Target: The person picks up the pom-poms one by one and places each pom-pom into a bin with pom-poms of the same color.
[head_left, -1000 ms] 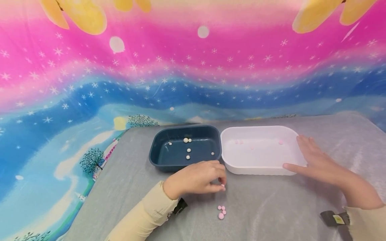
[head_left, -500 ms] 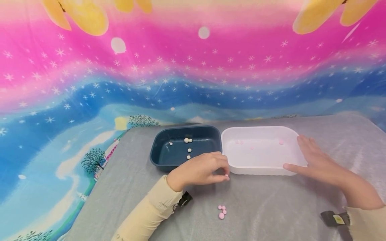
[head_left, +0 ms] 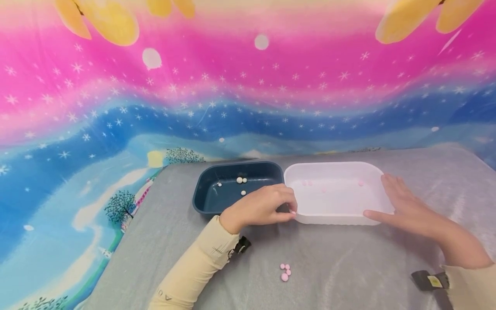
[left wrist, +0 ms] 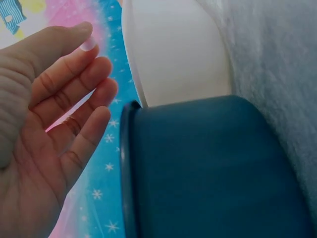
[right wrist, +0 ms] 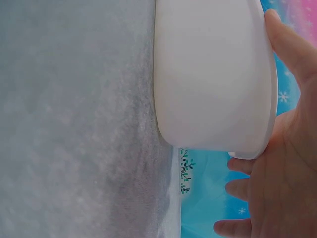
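L hand (head_left: 263,206) has moved fwd approx 1 s, from over the cloth in front of the trays up to the near L corner of the white tray (head_left: 337,204), taking one pink ball (left wrist: 88,44) w/ it; R hand (head_left: 410,215) looks unchanged. Dark blue tray (head_left: 226,201) on the L: 4 cream/whitish balls (head_left: 239,180) visible, 2 of them touching nr the far wall; its near R part is hidden by the L hand & wrist. White tray, right beside it, rims abutting: 4 pink balls inside, i.e. 2 close together far L (head_left: 307,183), 1 approx mid-floor (head_left: 324,190), 1 toward the R end (head_left: 361,184). Both trays = smooth, plastic-looking, rounded-corner rectangles w/ thin rims. Balls small, round, matte-looking, diff. sizes. Grey cloth (head_left: 348,267) under it all has a soft, short-pile, velvety look; backdrop (head_left: 248,107) = printed fabric, pink/blue w/ snowflakes. L hand pinches the pink ball betw. thumb & index tips, other fingers loosely bent, per L wrist view; ball sits at the fingertips, nr the white tray's rim. R hand grasps nothing small: spread at the white tray's R end, thumb on the near rim, fingers straight along the far side. Cluster of 4 pink balls (head_left: 284,277), 1 bigger, lies on the cloth, nearer the person than the L hand, well apart from both trays.
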Demonstrator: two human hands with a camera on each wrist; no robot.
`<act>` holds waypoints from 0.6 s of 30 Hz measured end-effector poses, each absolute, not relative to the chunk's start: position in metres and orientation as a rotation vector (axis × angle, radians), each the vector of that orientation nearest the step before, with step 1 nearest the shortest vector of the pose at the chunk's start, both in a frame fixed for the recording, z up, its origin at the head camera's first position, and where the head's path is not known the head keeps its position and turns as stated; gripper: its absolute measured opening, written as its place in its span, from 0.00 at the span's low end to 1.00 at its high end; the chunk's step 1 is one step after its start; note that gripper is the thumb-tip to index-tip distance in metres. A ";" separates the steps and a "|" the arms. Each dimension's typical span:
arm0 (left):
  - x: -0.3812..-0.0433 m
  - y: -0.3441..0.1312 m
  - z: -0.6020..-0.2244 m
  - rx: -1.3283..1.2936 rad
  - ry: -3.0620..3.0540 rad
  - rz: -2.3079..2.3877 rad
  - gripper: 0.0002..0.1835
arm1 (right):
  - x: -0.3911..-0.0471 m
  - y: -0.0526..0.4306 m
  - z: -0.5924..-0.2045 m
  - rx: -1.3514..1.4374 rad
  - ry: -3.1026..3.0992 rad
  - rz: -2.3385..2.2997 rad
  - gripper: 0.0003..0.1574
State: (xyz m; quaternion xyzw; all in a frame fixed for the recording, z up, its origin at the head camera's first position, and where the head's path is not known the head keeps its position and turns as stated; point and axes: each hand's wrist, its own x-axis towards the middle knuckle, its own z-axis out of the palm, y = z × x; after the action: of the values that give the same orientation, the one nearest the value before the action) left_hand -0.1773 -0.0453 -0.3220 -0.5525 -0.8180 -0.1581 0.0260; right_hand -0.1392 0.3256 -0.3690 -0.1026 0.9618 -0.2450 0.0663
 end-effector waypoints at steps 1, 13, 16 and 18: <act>-0.179 -0.045 -0.322 -1.704 -2.524 -0.502 0.04 | -0.139 0.326 -0.369 -0.309 2.901 -0.737 0.71; -0.196 -0.044 -0.326 -1.623 -2.491 -0.640 0.04 | -0.140 0.326 -0.369 -0.315 2.893 -0.731 0.72; -0.199 -0.043 -0.326 -1.609 -2.491 -0.671 0.04 | -0.141 0.326 -0.370 -0.317 2.889 -0.731 0.72; -0.201 -0.042 -0.326 -1.598 -2.496 -0.682 0.05 | -0.141 0.326 -0.370 -0.316 2.886 -0.734 0.72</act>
State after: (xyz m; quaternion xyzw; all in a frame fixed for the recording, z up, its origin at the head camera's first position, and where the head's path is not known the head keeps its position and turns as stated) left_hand -0.2011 -0.0416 -0.3258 -0.5247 -0.8198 -0.2239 0.0502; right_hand -0.1412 0.3262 -0.3697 -0.1052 0.9611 -0.2444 0.0736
